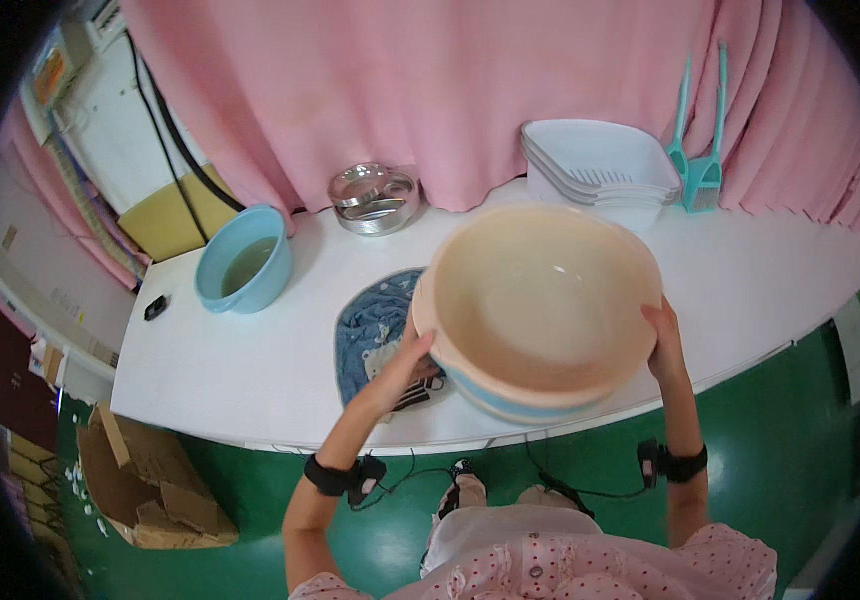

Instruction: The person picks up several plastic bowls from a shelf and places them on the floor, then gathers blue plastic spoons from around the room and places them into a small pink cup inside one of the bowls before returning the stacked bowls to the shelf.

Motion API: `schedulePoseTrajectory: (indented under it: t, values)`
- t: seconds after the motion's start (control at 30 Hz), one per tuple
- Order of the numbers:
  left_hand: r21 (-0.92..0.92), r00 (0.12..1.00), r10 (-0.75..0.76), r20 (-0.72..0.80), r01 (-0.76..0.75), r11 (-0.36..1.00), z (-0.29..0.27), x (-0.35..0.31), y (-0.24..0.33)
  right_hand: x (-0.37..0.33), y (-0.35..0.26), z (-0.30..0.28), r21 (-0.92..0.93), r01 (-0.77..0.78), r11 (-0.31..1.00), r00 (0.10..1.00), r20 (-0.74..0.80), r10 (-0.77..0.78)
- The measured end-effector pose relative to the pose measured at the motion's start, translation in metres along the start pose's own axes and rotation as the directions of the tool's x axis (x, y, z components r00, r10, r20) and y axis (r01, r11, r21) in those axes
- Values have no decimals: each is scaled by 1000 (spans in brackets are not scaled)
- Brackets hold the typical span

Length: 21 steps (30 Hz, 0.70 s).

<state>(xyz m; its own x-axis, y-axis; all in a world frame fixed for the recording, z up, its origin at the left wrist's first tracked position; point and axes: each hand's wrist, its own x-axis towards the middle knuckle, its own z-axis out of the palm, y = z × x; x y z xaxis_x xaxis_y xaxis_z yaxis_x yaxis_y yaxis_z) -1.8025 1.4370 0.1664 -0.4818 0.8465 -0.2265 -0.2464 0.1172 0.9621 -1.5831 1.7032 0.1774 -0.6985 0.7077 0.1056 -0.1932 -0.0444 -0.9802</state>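
A large cream basin [550,300] with a blue band low on its outer wall is gripped between my two hands. My left hand [412,362] is closed on its left rim, thumb on top. On the right rim, my right hand [664,340] has a similar hold. The basin seems held over the table's front part; whether it touches the tabletop I cannot tell. Its inside looks bare, with a small glint on the bottom. Partly hidden behind it and my left hand lies a blue patterned cloth [365,320] with a striped piece at its near edge.
The white table [190,370] carries a light blue tub [275,275] holding liquid, a small black object [155,307], round metal containers [378,215] and stacked white plastic baskets [600,160]. A teal brush and dustpan [702,180] lean by the pink curtain [420,90]. A cardboard box [150,490] stands on the green floor.
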Motion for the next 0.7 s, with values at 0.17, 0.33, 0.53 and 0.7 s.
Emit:
schedulePoseTrajectory:
  t: [0.17, 0.33, 0.53, 0.7]
  values:
    - [-36, 999, 6, 50, -5, 999, -52, 75, 22, 94, 20, 29, -352, 270, 896, 930, -146, -337]
    - [74, 958, 236, -162, -227, 971, -62, 92, 34, 76, 8, 60, -634, 413, 654, 909, 246, -335]
    - [543, 938, 326, 113, -333, 771, -58, 89, 53, 88, -7, 72, -750, 417, 513, 906, 391, -164]
    - [526, 867, 489, 94, -460, 715, -69, 131, 49, 135, 17, 93, -815, 433, 385, 899, 359, -250]
